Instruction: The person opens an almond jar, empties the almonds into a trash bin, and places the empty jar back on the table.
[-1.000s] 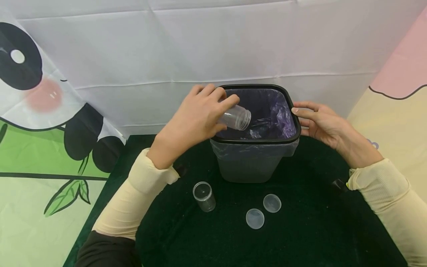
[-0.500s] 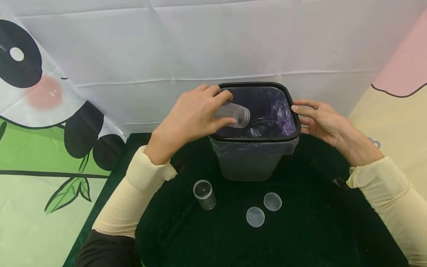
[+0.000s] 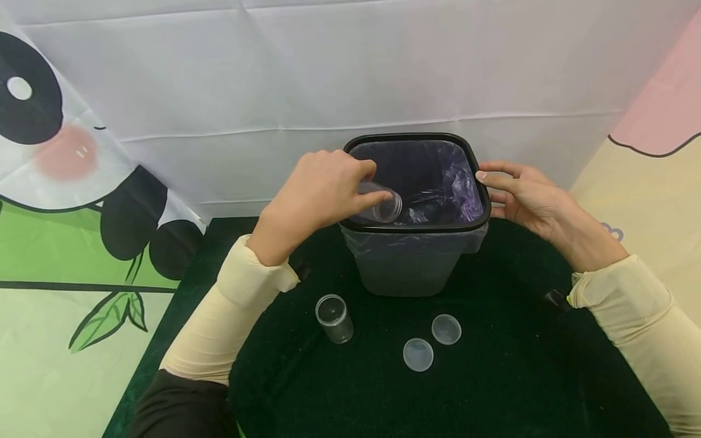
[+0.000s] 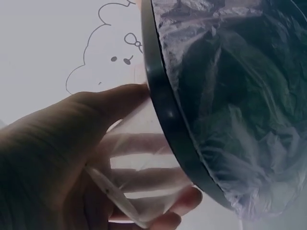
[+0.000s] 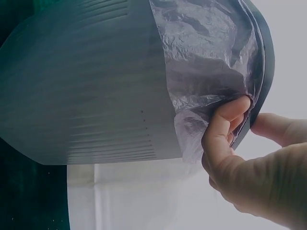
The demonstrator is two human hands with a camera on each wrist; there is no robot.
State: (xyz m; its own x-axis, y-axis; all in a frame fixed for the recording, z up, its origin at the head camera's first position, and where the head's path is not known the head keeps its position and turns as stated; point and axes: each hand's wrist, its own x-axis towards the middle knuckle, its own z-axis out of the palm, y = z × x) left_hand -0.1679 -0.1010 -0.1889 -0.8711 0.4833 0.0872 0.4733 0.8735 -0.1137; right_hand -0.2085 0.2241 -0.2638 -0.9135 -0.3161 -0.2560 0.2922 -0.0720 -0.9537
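Over the left rim of a grey trash bin (image 3: 408,274), my left hand (image 3: 317,193) grips a clear plastic jar (image 3: 387,210). The jar lies tilted, its open mouth facing into the bin; fingers cover much of its body. In the left wrist view, fingers show through the jar wall beside the bin's dark rim (image 4: 165,108). My right hand (image 3: 528,198) pinches the bin's right rim. The right wrist view has its thumb and fingers (image 5: 223,127) on either side of the rim, over the folded purple bin liner (image 5: 206,72). No contents are visible in the jar.
A second clear jar (image 3: 335,319) stands lidless on the dark green cloth (image 3: 493,383), left of the bin's front. Two translucent round lids, a nearer lid (image 3: 418,354) and a farther lid (image 3: 446,329), lie before the bin. A white cloth backdrop (image 3: 263,73) hangs behind.
The left hand has shifted slightly left and its knuckles have dropped, bringing the jar's mouth a little lower and closer to the left rim. The right hand keeps its hold on the rim.
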